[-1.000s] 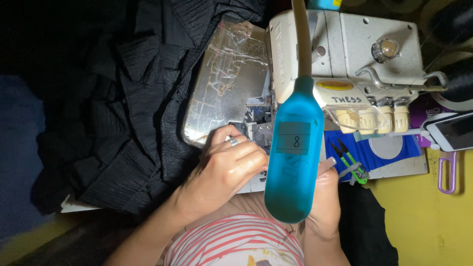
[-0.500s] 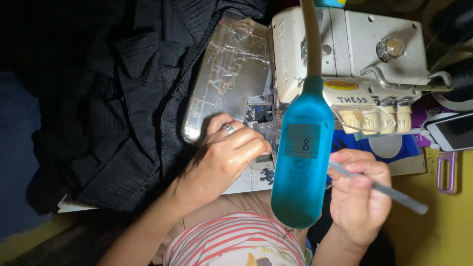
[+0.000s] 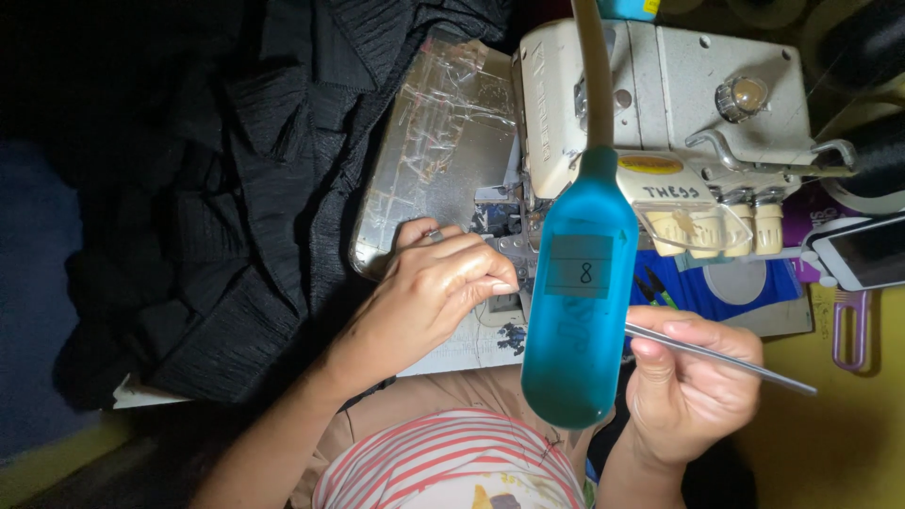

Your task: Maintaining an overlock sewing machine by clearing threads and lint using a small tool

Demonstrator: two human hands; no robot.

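My left hand (image 3: 432, 290) rests with curled fingers at the needle area (image 3: 504, 247) of a cream overlock sewing machine (image 3: 660, 113); whether it pinches anything is hidden. My right hand (image 3: 691, 388) is closed on long metal tweezers (image 3: 745, 363), whose tip points left behind a blue lamp head. That blue oblong lamp head (image 3: 575, 302) on a pale gooseneck hangs in front of the machine and hides part of it. Black ribbed fabric (image 3: 236, 198) is heaped to the left of the machine's taped metal plate (image 3: 434, 151).
A phone (image 3: 863, 253) lies at the right edge above a purple clip (image 3: 848, 330). Dark thread cones (image 3: 872, 47) stand at the top right. Small green-handled snips (image 3: 655, 287) lie on a blue packet. My striped shirt is at the bottom.
My right hand came out from behind the lamp head, moved right and down, and now holds the tweezers in plain view. My left hand stayed at the needle area.
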